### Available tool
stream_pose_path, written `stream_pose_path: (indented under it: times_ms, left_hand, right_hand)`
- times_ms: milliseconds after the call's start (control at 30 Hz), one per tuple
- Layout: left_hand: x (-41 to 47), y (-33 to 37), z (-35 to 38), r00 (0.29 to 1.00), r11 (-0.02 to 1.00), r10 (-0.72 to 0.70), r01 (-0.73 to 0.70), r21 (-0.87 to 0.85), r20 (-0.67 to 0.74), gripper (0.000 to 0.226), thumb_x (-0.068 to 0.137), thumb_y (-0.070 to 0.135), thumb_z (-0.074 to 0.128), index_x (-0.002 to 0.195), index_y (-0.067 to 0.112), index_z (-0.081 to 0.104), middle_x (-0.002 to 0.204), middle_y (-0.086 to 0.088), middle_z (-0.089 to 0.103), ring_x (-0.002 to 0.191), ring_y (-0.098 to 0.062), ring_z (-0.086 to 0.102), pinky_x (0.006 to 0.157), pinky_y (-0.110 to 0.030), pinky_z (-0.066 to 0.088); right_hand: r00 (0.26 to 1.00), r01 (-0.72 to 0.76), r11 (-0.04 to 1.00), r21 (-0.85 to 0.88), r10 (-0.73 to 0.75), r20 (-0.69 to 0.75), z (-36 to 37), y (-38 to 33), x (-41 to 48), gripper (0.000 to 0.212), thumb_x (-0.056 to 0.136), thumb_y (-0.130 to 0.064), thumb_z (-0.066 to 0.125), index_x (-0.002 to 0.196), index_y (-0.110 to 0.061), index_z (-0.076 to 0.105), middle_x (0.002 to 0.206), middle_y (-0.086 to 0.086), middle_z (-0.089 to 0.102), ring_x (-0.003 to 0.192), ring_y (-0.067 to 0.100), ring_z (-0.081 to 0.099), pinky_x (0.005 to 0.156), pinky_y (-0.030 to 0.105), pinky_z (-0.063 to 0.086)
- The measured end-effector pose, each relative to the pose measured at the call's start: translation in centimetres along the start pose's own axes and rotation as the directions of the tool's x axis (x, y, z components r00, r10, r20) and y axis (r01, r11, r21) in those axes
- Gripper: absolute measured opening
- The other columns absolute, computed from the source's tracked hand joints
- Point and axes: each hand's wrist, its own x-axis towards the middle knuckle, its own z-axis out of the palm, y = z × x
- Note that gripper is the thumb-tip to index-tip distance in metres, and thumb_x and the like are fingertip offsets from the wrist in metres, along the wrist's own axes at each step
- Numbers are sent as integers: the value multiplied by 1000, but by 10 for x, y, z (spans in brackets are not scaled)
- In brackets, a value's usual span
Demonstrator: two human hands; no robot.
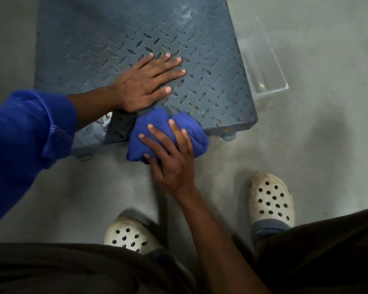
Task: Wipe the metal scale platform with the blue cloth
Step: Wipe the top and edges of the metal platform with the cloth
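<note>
The blue cloth (168, 134) is bunched at the lower edge of the metal scale platform (136, 49), mid-frame, and is grasped by the right hand (170, 160). The left hand (146, 82) is laid flat, fingers spread, upon the platform above it.

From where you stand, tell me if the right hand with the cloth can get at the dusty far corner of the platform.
Probably, but not directly: the left hand lies flat on the platform between the right hand, gripping the blue cloth, and that corner.
</note>
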Motion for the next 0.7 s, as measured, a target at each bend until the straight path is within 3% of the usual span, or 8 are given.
stream_pose_path:
  times_ms: [67, 167, 267, 333, 400, 500, 567, 700]
  left_hand:
    - [-13, -7, -2, 1000, 1000, -21, 21, -2, 17, 62, 115, 51, 19, 172, 25, 21, 181, -2, 11, 168, -23, 6, 135, -51, 6]
    - [-32, -19, -5, 998, 999, -51, 51, -8, 33, 64, 114, 54, 22, 172, 27, 18, 181, -1, 7, 168, -23, 1, 135, -51, 3]
    - [-37, -26, -5, 998, 999, -45, 45, 18, 33, 67, 113, 58, 25, 173, 30, 16, 181, -1, 4, 168, -23, 0, 135, -53, 2]
    - [-34, -29, -6, 998, 999, -37, 36, 13, 46, 68, 111, 61, 25, 172, 33, 16, 181, 0, 4, 168, -25, 2, 134, -54, 3]
    - [-31, -29, -8, 998, 1000, -21, 21, 3, 54, 69, 110, 65, 25, 172, 35, 16, 181, 0, 4, 168, -26, 3, 134, -57, 5]
    - [-34, -30, -8, 999, 1000, -17, 16, 19, 36, 69, 111, 67, 23, 172, 36, 17, 181, -2, 7, 167, -29, 6, 133, -60, 9]
    - [-44, -33, -10, 998, 999, -48, 47, 22, 42, 71, 111, 67, 24, 172, 33, 17, 181, -3, 7, 167, -29, 7, 133, -60, 10]
    - [-72, -45, -14, 992, 993, -119, 119, 11, 45, 74, 110, 68, 27, 172, 29, 17, 181, -6, 7, 168, -29, 6, 133, -60, 8]
  right_hand:
    - [1000, 22, 995, -97, -23, -15, -14, 26, 3, 39, 106, -42, 52, 141, -31, 65, 153, -6, 56, 152, 29, 39, 125, 49, 25]
    - [954, -228, 943, -243, 167, -248, -39, 79, 9, 42, 107, -44, 49, 140, -24, 66, 152, 2, 58, 149, 38, 41, 124, 60, 25]
    - [863, -416, 886, -205, 315, -394, -37, 86, 19, 41, 108, -41, 47, 136, -20, 68, 148, 6, 60, 148, 44, 39, 122, 68, 23]
    - [886, -377, 910, -174, 299, -355, -15, 53, 24, 41, 107, -41, 49, 137, -22, 68, 149, 5, 61, 149, 45, 38, 125, 66, 17]
    - [964, -222, 960, -169, 191, -186, 7, 10, 17, 40, 104, -40, 56, 140, -27, 66, 152, 1, 58, 151, 40, 38, 127, 59, 15]
    - [999, -46, 990, -136, 44, -19, 9, -5, 9, 45, 100, -39, 66, 144, -32, 62, 156, -3, 54, 152, 33, 39, 128, 51, 18]
    - [997, -56, 983, -177, 47, -58, -3, 16, 9, 45, 100, -41, 65, 145, -33, 62, 155, -3, 55, 150, 34, 41, 127, 52, 21]
    - [946, -265, 930, -254, 200, -255, -17, 52, 9, 41, 104, -43, 59, 141, -28, 65, 152, 1, 58, 149, 39, 40, 126, 59, 21]
